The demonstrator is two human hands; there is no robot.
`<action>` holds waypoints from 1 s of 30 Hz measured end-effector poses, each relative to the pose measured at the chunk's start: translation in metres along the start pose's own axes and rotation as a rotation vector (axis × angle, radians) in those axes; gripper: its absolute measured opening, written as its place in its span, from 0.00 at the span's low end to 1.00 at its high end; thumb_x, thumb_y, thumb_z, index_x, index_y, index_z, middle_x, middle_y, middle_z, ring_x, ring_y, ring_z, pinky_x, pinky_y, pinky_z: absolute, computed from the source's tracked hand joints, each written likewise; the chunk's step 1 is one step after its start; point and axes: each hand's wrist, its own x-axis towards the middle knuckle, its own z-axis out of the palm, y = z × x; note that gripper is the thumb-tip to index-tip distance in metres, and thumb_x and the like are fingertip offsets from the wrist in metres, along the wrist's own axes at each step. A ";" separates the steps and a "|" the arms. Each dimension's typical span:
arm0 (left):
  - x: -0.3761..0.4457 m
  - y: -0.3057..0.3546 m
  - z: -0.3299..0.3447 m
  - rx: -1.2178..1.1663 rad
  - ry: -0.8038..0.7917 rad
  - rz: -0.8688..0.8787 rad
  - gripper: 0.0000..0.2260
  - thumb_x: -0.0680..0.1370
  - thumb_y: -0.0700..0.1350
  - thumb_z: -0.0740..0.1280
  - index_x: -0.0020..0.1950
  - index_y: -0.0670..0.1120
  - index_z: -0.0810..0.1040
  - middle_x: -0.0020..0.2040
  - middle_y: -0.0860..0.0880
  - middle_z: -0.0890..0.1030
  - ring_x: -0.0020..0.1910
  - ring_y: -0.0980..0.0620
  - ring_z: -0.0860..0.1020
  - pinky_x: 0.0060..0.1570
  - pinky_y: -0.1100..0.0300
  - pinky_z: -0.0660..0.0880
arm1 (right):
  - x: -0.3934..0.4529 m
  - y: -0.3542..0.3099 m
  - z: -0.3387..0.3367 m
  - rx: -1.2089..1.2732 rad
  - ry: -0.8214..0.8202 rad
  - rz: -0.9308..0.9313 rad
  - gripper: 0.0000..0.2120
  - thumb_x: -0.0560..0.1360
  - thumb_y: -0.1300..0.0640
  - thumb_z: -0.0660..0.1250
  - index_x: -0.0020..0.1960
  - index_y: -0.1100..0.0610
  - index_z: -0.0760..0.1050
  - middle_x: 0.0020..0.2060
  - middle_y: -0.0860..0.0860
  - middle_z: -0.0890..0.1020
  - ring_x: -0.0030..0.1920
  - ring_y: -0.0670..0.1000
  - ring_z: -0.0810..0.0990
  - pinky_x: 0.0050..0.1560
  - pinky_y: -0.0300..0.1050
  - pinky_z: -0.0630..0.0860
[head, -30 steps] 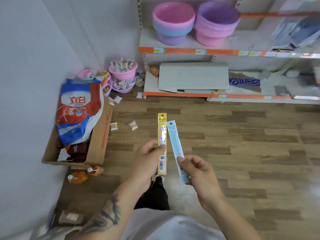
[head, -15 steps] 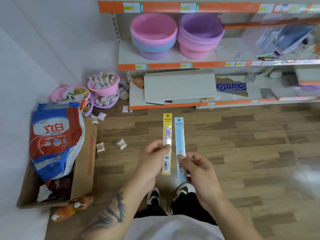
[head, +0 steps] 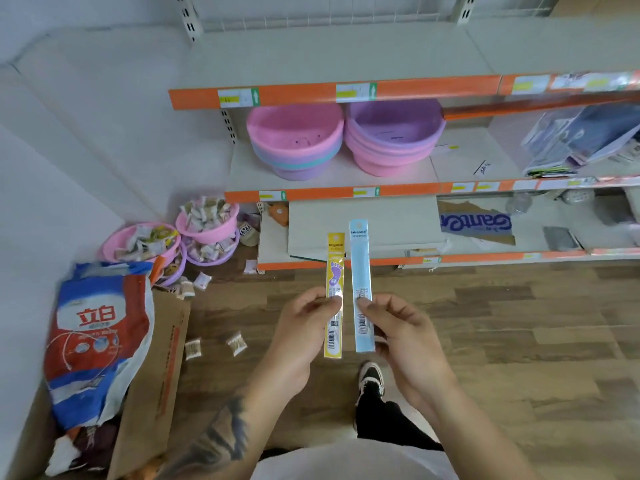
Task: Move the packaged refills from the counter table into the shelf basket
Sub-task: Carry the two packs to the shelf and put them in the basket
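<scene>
head view is showing two long thin packs held up side by side over the wooden floor (head: 519, 341). the yellow pack (head: 335, 292) is having a purple foot picture near its middle and small bar codes lower down. the blue pack (head: 361, 289) is pale, with small dark writing at the top and bar codes near the bottom. both are having a little round hang hole at the top end. the blue pack is reaching a bit higher than the yellow one, and the two are standing almost upright, close together but not touching.

the left hand (head: 304, 327) is pinching the yellow pack at its middle, with the thumb on the front and the other fingers curled behind. the right hand (head: 398, 334) is pinching the blue pack the same way, thumb on the front. the lower ends of both packs are sticking out below the thumbs.

behind the packs, a store shelf (head: 398, 192) with orange edges is holding stacked pink and purple baskets (head: 294, 140). at the left, a cardboard box (head: 156, 375) is sitting on the floor with a red and blue bag (head: 97, 334) in it.
</scene>
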 end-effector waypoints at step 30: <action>0.152 0.428 0.105 -0.182 -0.070 0.803 0.06 0.82 0.41 0.67 0.50 0.50 0.84 0.39 0.48 0.83 0.36 0.48 0.82 0.37 0.54 0.78 | 0.218 -0.405 0.078 -0.110 -0.144 -0.832 0.10 0.81 0.57 0.69 0.47 0.63 0.81 0.37 0.64 0.81 0.38 0.55 0.76 0.42 0.56 0.74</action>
